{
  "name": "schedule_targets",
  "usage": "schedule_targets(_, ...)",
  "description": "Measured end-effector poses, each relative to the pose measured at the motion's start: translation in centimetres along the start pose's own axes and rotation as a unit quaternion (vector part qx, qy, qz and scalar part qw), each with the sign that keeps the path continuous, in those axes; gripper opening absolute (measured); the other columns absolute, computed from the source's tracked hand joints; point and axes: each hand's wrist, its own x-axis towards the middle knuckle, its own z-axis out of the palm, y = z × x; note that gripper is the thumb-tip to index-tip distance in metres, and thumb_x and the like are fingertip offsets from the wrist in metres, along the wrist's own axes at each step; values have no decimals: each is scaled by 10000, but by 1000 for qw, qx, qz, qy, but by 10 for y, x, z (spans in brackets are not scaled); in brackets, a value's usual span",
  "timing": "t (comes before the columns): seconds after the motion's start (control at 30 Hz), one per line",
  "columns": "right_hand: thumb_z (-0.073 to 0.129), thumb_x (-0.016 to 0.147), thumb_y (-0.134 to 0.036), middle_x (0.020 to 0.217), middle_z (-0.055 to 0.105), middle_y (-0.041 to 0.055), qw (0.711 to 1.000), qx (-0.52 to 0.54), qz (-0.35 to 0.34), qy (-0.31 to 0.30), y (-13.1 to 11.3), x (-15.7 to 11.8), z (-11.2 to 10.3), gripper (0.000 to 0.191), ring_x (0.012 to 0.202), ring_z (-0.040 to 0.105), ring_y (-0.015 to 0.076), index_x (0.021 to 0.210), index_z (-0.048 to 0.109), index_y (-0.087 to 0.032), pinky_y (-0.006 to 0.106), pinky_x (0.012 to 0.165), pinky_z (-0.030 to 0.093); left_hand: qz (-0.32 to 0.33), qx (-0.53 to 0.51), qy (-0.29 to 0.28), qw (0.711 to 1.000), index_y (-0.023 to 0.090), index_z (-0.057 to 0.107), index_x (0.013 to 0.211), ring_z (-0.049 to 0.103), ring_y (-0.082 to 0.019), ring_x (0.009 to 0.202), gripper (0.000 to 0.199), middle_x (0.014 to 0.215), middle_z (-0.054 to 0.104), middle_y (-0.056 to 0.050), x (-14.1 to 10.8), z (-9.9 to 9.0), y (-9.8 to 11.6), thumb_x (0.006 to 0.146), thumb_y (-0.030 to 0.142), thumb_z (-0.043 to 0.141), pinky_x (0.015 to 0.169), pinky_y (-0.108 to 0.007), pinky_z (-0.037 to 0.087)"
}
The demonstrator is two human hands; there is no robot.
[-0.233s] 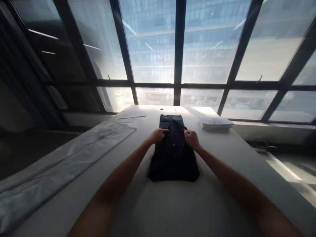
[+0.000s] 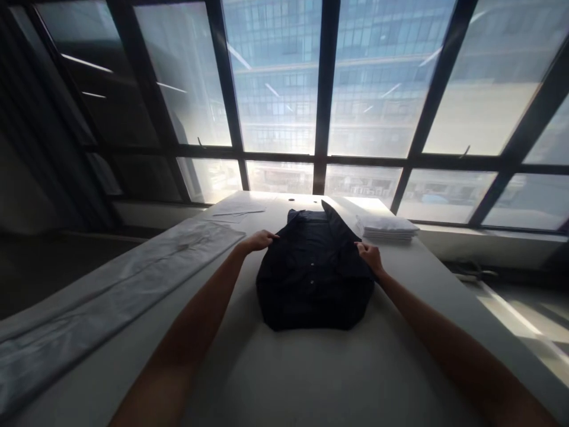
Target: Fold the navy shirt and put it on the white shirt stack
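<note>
Across the far side, tall windows [image 2: 322,89] in dark frames, with a big building [image 2: 377,35] beyond the glass. Reaching back towards them, a white counter [image 2: 302,379], bright at the far end and shaded up close. At far left, a dark curtain [image 2: 35,118], hanging in folds. Along the left side of the counter, a long grey cloth [image 2: 133,279], flat and wrinkled. Near the middle of the counter, between cloth and stack, a black shirt [image 2: 311,302], drawn wide, its right side raised to a point towards the windows. Farther back on the right, a white stack [image 2: 386,228] of folded layers. Across from it, on the left, thin pale sheets [image 2: 237,210], lying flat (paper or fabric, impossible to tell). At the shirt's left edge, the left hand [image 2: 261,239], fingers pinched on the fabric; at its right edge, the right hand [image 2: 370,256], fingers gripping likewise. Down the shirt's middle, tiny pale buttons [image 2: 312,264].
</note>
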Motion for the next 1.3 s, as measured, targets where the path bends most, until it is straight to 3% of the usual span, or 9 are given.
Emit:
schedule_targets(0.23,517,803,-363,924,792,144,998,-57,18,-18,35,-10,-20,375,915,727,314,883,828,-168,349,798,516,-84,46,-80,992,155,779,1108,720,-239,981,377,1058,787,-75,-17,-16,-29,765,203,630,860,-265,543)
schedule_targets(0.37,492,832,-302,1068,766,162,996,-92,-16,7,32,-1,-28,363,1076,678,306,931,809,-156,379,993,462,-91,78,-63,991,95,719,1207,642,-312,1203,427,1280,696,-178,-7,-12,-19,859,315,606,991,-331,497)
schedule_targets(0.5,460,884,-267,1135,740,136,985,-123,-116,-20,17,-7,-22,365,1105,655,264,1020,782,-162,370,1052,444,-61,76,-64,993,166,545,1448,467,-286,1415,537,1535,498,-139,2,20,11,988,430,458,1117,-341,395)
schedule_targets(0.63,457,970,-353,1350,650,168,974,-142,-146,-102,-2,-31,-1,462,1286,569,278,1313,664,-124,391,1125,393,-105,80,-64,989,215,362,1581,249,-444,1504,725,1655,261,-178,2,62,35,991,636,325,1136,-633,303)
schedule_targets(0.73,412,1020,-460,1500,517,214,960,-178,-121,-180,-11,-50,13,604,1421,445,319,1476,513,-78,435,1173,331,-150,79,-38,985,255,262,1623,94,-495,1523,796,1692,130,-163,-1,80,35,968,707,249,1125,-756,159)
schedule_targets(0.87,464,995,-557,1584,409,203,948,-211,-121,-203,-16,-65,17,727,1471,348,387,1585,354,-146,550,1176,282,-141,78,17,987,257,259,1624,113,-456,1534,799,1690,175,-145,-4,85,19,970,714,218,1158,-729,103)
schedule_targets(1.0,562,940,-345,1430,568,202,960,-202,-137,-139,-23,-68,11,622,1332,513,324,1507,458,-111,425,1109,390,-114,77,69,988,214,350,1590,223,-397,1517,723,1652,302,-141,-15,78,11,1006,631,260,1185,-656,174)
schedule_targets(1.13,535,890,-228,1087,708,124,981,-156,-91,-69,-28,-58,-1,517,1008,659,262,1401,553,-153,355,917,487,-49,94,143,984,175,458,1523,453,-350,1361,705,1477,504,-167,-39,71,28,978,620,409,1114,-497,375)
schedule_targets(1.3,546,822,-255,875,673,49,993,-112,-38,1,-12,-43,-32,526,791,645,228,1340,592,-175,323,766,473,-6,110,94,990,181,389,1559,563,-354,1245,765,1351,599,-161,-69,66,51,911,539,579,1004,-445,460)
